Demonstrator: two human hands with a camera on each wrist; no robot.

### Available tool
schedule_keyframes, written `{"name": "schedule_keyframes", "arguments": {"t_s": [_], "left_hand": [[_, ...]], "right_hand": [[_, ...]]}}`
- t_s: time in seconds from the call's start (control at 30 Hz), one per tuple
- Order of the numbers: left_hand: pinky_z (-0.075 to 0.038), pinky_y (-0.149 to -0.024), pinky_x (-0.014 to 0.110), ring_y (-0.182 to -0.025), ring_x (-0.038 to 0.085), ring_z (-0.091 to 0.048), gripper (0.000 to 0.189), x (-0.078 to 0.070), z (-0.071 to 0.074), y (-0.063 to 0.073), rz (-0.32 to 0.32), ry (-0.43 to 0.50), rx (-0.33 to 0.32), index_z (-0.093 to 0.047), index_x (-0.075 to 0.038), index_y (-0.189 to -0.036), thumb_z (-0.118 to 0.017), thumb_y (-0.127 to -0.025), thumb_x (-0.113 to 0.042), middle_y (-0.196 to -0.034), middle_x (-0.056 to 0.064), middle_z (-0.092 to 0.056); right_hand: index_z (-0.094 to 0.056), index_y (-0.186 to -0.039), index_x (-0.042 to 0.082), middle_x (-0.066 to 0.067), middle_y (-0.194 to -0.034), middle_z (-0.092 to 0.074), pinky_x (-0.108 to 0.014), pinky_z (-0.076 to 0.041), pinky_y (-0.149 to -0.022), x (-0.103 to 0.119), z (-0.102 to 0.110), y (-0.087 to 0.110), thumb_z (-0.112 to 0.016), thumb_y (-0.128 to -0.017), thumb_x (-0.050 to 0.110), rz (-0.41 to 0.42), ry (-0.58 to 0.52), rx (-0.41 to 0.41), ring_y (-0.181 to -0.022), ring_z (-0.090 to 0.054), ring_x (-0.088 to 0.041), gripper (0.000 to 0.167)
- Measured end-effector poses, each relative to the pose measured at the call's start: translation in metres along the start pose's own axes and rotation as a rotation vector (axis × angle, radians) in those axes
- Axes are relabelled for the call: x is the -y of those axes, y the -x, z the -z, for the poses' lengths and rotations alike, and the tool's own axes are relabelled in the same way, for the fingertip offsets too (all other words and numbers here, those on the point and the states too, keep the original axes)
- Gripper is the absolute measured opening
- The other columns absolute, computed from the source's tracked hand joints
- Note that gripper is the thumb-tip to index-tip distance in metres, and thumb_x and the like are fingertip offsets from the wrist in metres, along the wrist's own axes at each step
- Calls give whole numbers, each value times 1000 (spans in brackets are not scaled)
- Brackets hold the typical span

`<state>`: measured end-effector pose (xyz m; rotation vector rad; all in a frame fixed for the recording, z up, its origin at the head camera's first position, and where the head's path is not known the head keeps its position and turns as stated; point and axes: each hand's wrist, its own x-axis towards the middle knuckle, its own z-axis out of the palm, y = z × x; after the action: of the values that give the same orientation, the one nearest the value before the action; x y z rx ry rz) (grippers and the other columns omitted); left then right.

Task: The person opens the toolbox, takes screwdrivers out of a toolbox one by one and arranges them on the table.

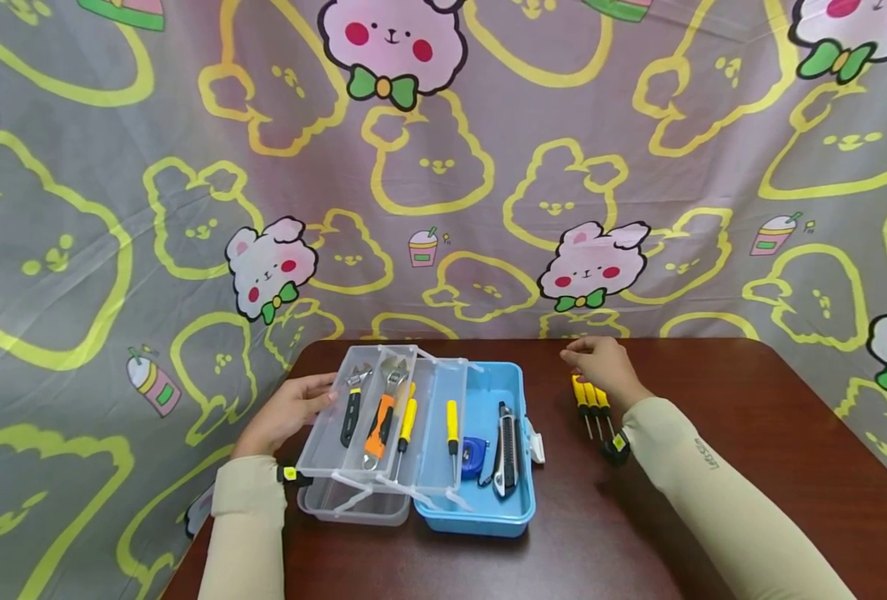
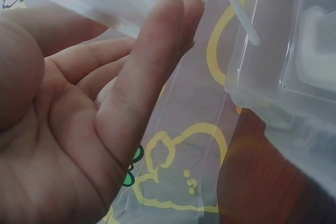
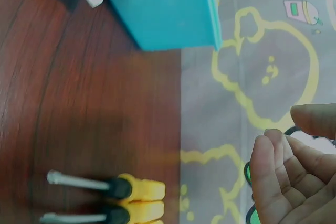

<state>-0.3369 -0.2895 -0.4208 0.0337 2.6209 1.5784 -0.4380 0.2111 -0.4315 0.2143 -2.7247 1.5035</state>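
In the head view, my left hand (image 1: 291, 410) is at the left edge of the clear fold-out tray (image 1: 328, 446) of a blue toolbox (image 1: 473, 527). Its fingers extend up to the plastic, as the left wrist view also shows. The tray carries a black-handled adjustable wrench (image 1: 351, 417), an orange-handled one (image 1: 379, 429) and yellow screwdrivers (image 1: 408, 421). My right hand (image 1: 604, 367) hovers over the table's right side with nothing in its loosely bent fingers. Beneath it lies a row of yellow-and-black screwdrivers (image 1: 592, 398), whose metal shafts show in the right wrist view.
A utility knife (image 1: 507, 450) and a blue tape measure (image 1: 474, 457) lie inside the toolbox. Its white latch (image 1: 537, 447) sticks out to the right. The brown table (image 1: 601, 533) ends at a patterned curtain (image 1: 488, 183) behind.
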Motion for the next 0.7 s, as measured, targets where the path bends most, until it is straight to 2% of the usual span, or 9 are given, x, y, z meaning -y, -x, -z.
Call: {"name": "schedule_keyframes", "arguments": {"t_s": [0.27,0.5,0.7], "left_hand": [[-55,-79,43,-97,27,-66,50,-2,0,2,0,15,7,-47,-6,-144,-59,-99,-22,-122,15,-63],[-55,-79,43,-98,27,-65,50,-3,-1,3,-5,14,13,-46,-5,-145,-58,-99,-21,-124,15,-62],[-55,-80,42,-99,27,-65,49,-3,-1,2,-10,19,13,-47,-6,-144,-59,-99,-21,-124,15,-62]], "right_hand": [[-66,-113,3,-14,-101,-66,-38,-57,-73,13,-8,-1,-65,-95,33,28,-22,6,-85,-65,-32,35],[-65,-116,3,-14,-103,-65,-43,-56,-78,27,-17,3,-65,-95,31,40,-48,20,-88,-64,-34,35],[-65,-117,2,-16,-105,-65,-40,-56,-77,37,-24,4,-65,-95,28,63,-78,31,-88,-64,-33,34]]}}
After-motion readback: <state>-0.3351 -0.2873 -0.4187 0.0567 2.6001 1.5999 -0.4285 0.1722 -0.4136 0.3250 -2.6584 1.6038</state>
